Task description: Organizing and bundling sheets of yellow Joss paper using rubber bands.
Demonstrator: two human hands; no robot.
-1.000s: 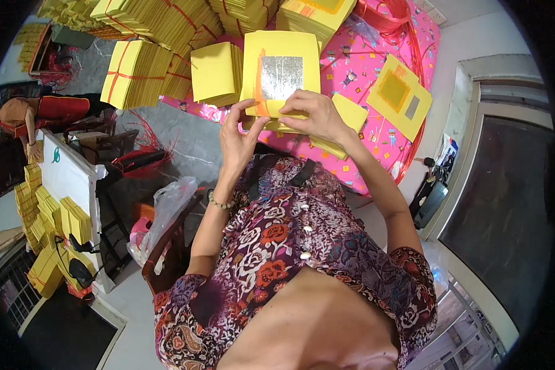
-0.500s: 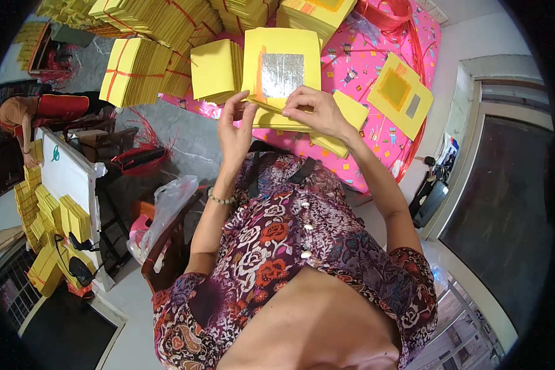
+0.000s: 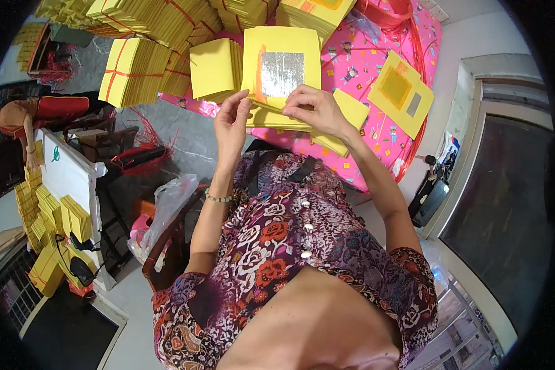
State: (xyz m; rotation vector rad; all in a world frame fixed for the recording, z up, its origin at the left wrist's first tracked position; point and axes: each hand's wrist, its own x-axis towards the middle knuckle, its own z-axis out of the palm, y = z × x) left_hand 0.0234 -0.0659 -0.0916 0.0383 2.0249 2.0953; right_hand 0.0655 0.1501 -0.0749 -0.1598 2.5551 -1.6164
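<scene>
A yellow paper sheet (image 3: 253, 61) with a silver foil square (image 3: 283, 74) and an orange smear lies on a stack of yellow paper (image 3: 276, 119), its near edge folded up. My right hand (image 3: 314, 110) pinches that near edge between thumb and fingers. At the sheet's near left corner is my left hand (image 3: 231, 126), its thumb and fingers curled but apart, with nothing visible between them. Whether its fingertips still touch the corner is hard to tell. More yellow paper (image 3: 351, 114) lies beneath and right of my right hand.
A pink patterned cloth (image 3: 376, 126) covers the table. Bundles tied with red strips (image 3: 129, 74) and a loose yellow stack (image 3: 213, 68) stand beyond. Printed yellow sheets (image 3: 422, 105) and red strips (image 3: 391, 21) lie right. Another person (image 3: 28, 117) works at the left beside a white board (image 3: 68, 179).
My left hand has drawn slightly to the left, its thumb coming away from the folded edge. The right hand has stayed nearly where it was on the sheet.
</scene>
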